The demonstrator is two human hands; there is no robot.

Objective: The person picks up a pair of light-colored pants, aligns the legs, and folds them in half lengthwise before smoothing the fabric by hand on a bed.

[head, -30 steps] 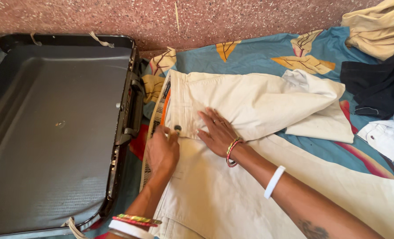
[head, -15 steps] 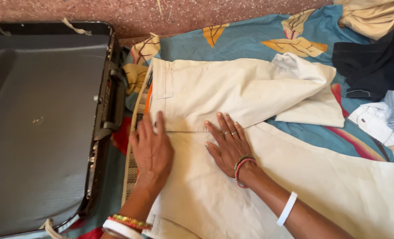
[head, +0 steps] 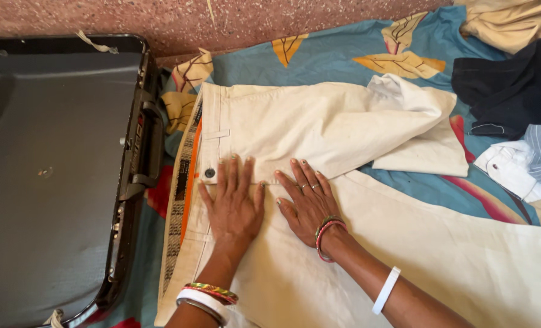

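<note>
Cream trousers lie spread on a blue leaf-print sheet. The waistband with its dark button points left. My left hand rests flat, fingers apart, on the fly just right of the button. My right hand presses flat beside it, where the upper leg overlaps the lower one. Both wrists carry coloured and white bangles. Neither hand holds anything.
A dark open suitcase lies at the left, its handle edge beside the waistband. At the right lie a black garment, a striped white shirt and a beige cloth. A speckled reddish floor runs along the top.
My left hand moved right off the waistband, uncovering the button, and now lies flat next to my right hand. The right hand has barely shifted.
</note>
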